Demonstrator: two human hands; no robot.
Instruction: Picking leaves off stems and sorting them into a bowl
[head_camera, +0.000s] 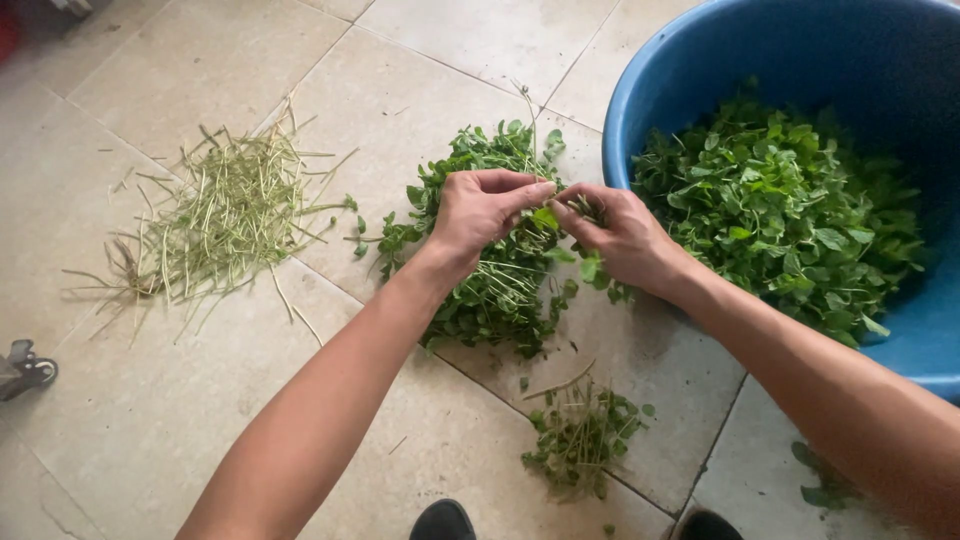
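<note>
On the beige tile floor (180, 400), a heap of bare stems (215, 215) lies at left, a small leafy clump (580, 435) sits near two dark shoe tips (443, 520), and a dark object (22, 368) rests at the left edge.

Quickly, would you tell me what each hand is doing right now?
Left hand: closed, pinching a leafy sprig.
Right hand: closed, pinching the same sprig from the other side.
</note>
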